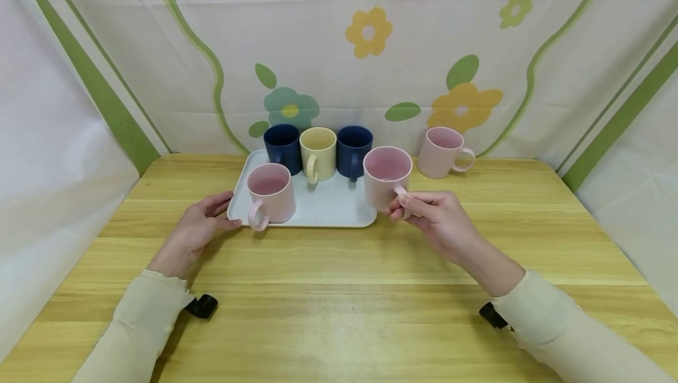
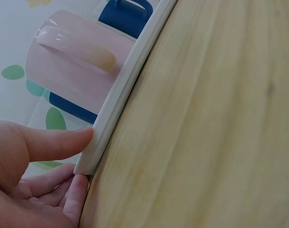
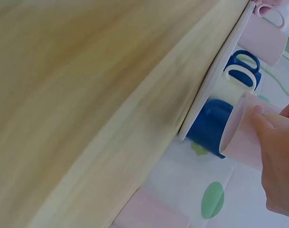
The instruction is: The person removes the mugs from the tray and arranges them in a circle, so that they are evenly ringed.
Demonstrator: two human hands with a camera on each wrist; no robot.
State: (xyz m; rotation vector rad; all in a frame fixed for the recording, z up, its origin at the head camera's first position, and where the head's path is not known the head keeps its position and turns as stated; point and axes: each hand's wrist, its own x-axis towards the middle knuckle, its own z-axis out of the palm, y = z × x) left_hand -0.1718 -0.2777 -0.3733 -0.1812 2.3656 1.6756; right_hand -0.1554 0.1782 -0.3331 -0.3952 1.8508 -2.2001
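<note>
My right hand (image 1: 447, 224) pinches the handle of a pink mug (image 1: 384, 186), held upright over the right end of a white tray (image 1: 331, 206). In the right wrist view this mug (image 3: 248, 135) is raised clear of the tray. My left hand (image 1: 198, 227) grips the tray's front left corner, thumb on the rim and fingers around the corner, as the left wrist view shows. A second pink mug (image 1: 275, 197) stands at the tray's front left. Behind it, a navy mug (image 1: 283, 150), a cream mug (image 1: 320, 156) and another navy mug (image 1: 352, 156) form a row.
A third pink mug (image 1: 438, 156) stands on the wooden table (image 1: 339, 300) right of the tray, its handle pointing right. A white curtain (image 1: 318, 36) with printed flowers hangs just behind the tray. White fabric also borders both sides.
</note>
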